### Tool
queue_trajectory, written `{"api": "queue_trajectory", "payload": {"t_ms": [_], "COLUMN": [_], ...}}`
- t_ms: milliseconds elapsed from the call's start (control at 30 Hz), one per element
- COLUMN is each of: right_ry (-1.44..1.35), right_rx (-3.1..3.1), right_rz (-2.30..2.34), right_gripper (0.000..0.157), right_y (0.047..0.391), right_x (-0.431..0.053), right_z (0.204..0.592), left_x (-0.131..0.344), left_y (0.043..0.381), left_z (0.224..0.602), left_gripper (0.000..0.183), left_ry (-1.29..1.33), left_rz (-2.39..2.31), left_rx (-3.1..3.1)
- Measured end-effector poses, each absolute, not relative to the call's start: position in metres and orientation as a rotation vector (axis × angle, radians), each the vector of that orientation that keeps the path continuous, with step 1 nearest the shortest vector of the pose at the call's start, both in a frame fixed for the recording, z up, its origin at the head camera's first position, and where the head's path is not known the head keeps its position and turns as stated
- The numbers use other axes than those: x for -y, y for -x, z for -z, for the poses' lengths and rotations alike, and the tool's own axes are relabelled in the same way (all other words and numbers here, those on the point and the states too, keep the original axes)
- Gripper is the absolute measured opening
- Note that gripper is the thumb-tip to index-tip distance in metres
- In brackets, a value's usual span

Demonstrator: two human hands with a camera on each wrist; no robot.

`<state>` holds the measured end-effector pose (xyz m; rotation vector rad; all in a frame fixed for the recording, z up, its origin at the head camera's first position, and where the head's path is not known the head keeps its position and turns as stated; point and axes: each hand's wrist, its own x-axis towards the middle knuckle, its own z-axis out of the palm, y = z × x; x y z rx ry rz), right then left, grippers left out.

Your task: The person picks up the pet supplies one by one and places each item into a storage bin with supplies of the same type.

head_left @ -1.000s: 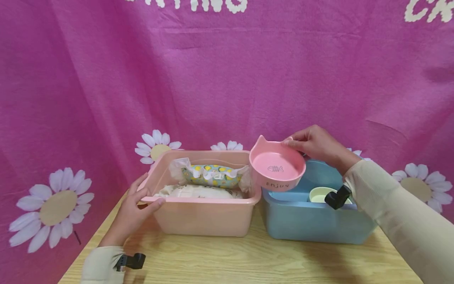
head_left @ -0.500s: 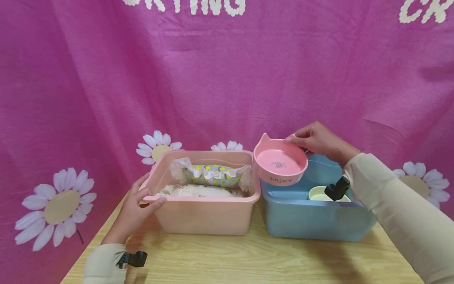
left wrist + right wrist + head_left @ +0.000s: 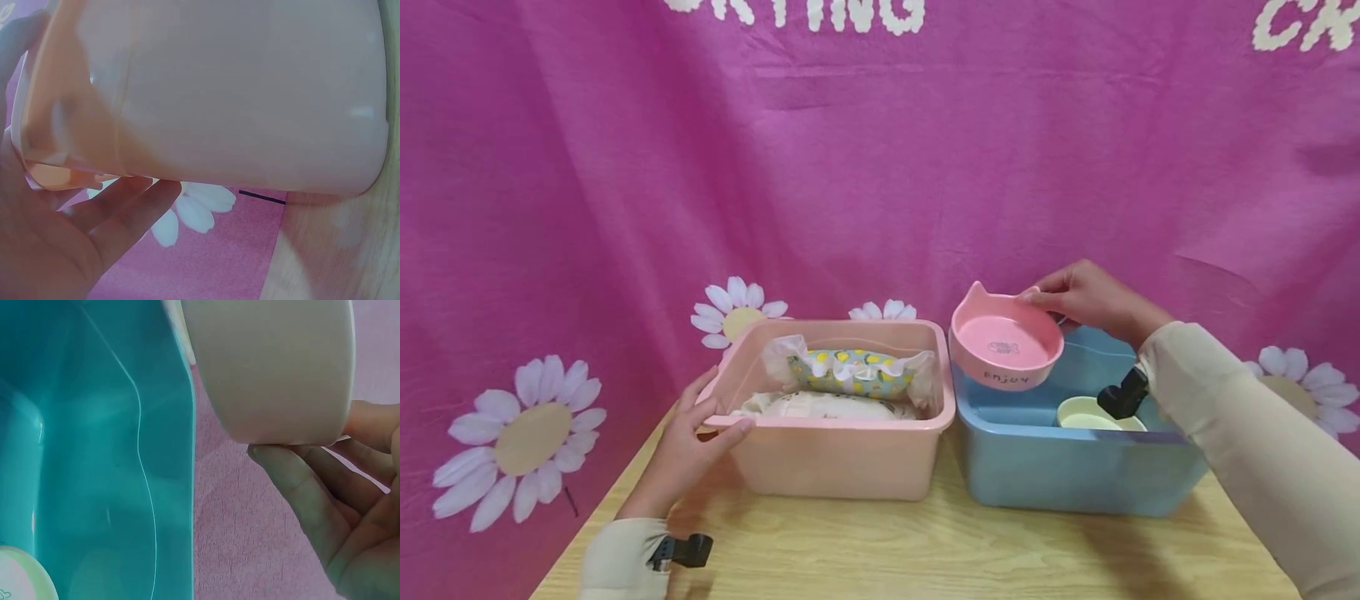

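Note:
My right hand (image 3: 1093, 300) grips the raised back rim of a pink cat-eared bowl (image 3: 1007, 342), marked with a fish drawing and lettering on its front. The bowl is tilted towards me above the left part of a blue bin (image 3: 1082, 475). In the right wrist view, thumb and fingers pinch the bowl's edge (image 3: 269, 375). My left hand (image 3: 688, 450) holds the front left corner of a pink bin (image 3: 842, 467), thumb over the rim and fingers against the outer side. Inside lie a lemon-print bundle (image 3: 857, 375) with frilled ends and a whitish cloth item (image 3: 831, 407).
A pale yellow-green bowl (image 3: 1084, 412) sits inside the blue bin, partly hidden by the black camera (image 3: 1126, 393) on my right wrist. Both bins stand side by side on a wooden table (image 3: 880, 550). A magenta curtain (image 3: 880, 167) with daisies hangs behind.
The pink bowl in my right hand has moved right, from beside the pink bin's right rim to over the blue bin. My left hand keeps its hold on the pink bin.

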<state>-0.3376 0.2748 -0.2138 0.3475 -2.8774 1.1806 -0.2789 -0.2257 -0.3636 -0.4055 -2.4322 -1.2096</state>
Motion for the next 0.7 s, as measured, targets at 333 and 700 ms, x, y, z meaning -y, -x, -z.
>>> {"api": "queue_trajectory", "payload": {"t_ms": [333, 700], "right_ry": [-0.398, -0.368], "right_rx": [2.886, 2.876], "right_rz": [-1.248, -1.271], "right_gripper": [0.037, 0.038], "right_y": [0.353, 0.355], "right_x": [-0.275, -0.290], "right_z": [0.227, 0.230], "left_x": [0.231, 0.222], "left_y": [0.269, 0.274], "left_z": [0.364, 0.362], "left_gripper": [0.031, 0.027], "left_ry": [0.383, 0.411], "left_rz": [1.181, 1.180], "left_rx": [2.447, 2.442]}}
